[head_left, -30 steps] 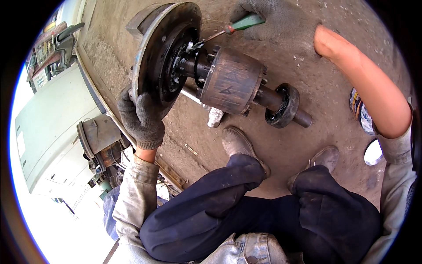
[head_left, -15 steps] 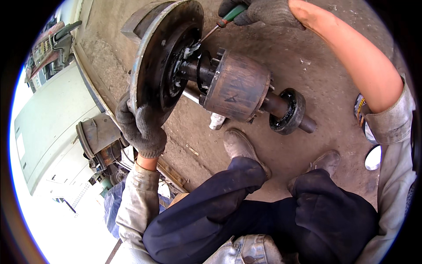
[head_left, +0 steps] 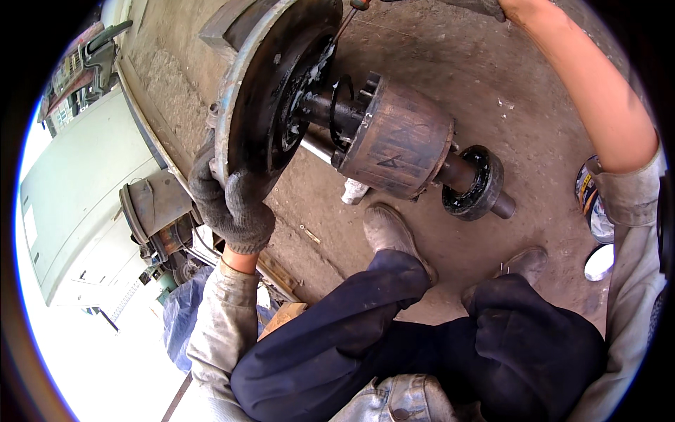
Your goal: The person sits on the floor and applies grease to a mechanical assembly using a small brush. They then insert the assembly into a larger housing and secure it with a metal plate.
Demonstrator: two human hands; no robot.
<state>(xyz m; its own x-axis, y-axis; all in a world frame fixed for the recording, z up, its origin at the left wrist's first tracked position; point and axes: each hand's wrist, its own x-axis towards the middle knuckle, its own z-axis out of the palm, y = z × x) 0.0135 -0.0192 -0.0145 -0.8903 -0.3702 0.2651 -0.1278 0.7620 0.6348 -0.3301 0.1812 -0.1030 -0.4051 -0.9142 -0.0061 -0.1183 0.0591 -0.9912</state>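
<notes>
My left hand [head_left: 235, 204], in a dark knit glove, is closed round the lower rim of a round, greasy metal end cover [head_left: 247, 105]. My right hand [head_left: 478, 5], gloved too, is mostly cut off by the top edge. From it a screwdriver [head_left: 347, 22] reaches down-left, its shank against the cover's inner face; the tip is hard to make out. Pale grease [head_left: 298, 105] is smeared round the cover's hub. A motor rotor [head_left: 397, 141] lies on its shaft, which runs into the hub. A loose dark ring [head_left: 342, 105] hangs round the shaft. A greasy bearing [head_left: 474, 184] sits near the far shaft end.
Below the rotor are my shoes [head_left: 394, 235] on the dirty floor. At the right stand an open can [head_left: 594, 200] and a white round lid [head_left: 599, 263]. A rusty drum-like part [head_left: 156, 209] and a pale green panel [head_left: 84, 190] are at the left.
The screwdriver and my right hand have moved up, the hand now mostly out of view. The cover and rotor appear slightly farther right. My left hand keeps its grip on the rim.
</notes>
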